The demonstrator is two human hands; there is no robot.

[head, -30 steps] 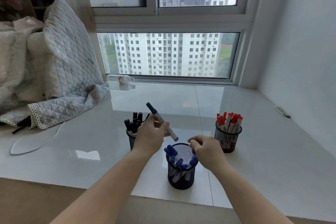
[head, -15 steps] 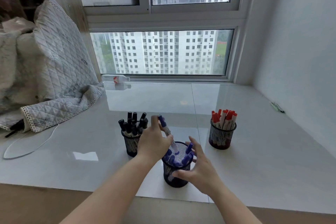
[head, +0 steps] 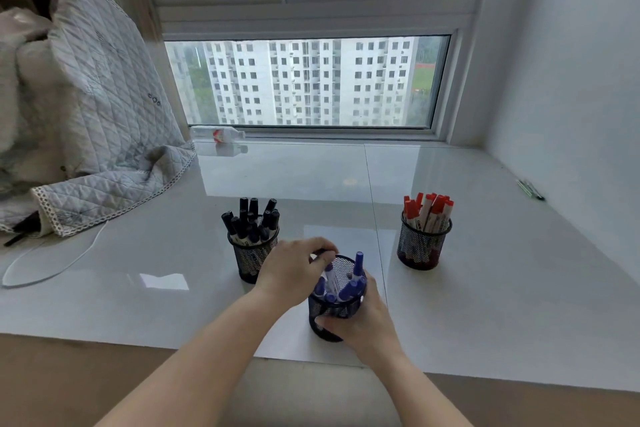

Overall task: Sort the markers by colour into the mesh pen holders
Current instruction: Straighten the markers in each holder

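- Markers: three colour groups observed, each standing in its own mesh holder on the white tiled ledge [head: 485,288]. No loose marker is visible on the ledge.
- Black markers [head: 252,220] fill the left holder [head: 252,258]; no other colour seen among them.
- Red markers [head: 428,210] fill the right holder [head: 423,246], which stands well apart from the other two; likewise unmixed.
- Blue markers [head: 341,284] stand in the near holder [head: 332,317], just in front of the black one.
- Left hand [head: 294,272]: fingertips pinch the upper end of one blue marker [head: 330,276], whose lower part is already inside the near holder.
- Right hand [head: 367,319]: fingers curled round the near holder's wall, steadying it.
- Judgement: sorting appears all but complete. Remaining work is to release this marker.
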